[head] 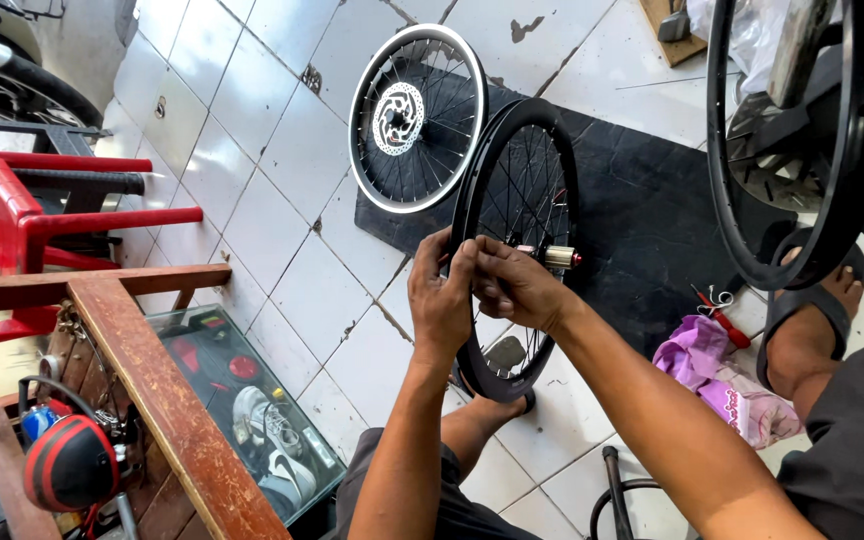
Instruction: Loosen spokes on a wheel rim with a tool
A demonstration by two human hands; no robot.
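Observation:
A black bicycle wheel (pixel 512 160) with thin spokes and a silver hub (pixel 558 257) stands upright on the tiled floor between my legs. My left hand (pixel 440 290) grips its near rim at about mid-height. My right hand (pixel 514 283) is pressed against the left one, fingers pinched at the spokes beside the rim; whatever small thing it pinches is hidden. A second wheel (pixel 418 118) with a silver rim and a brake disc leans on the floor behind it.
A black mat (pixel 652 200) lies under the wheels. A bare black rim (pixel 852 150) hangs at upper right. Pink cloth (pixel 717 375) and a red tool (pixel 717 312) lie by my sandalled foot. A wooden glass case (pixel 162 400) and red stool (pixel 22 215) stand left.

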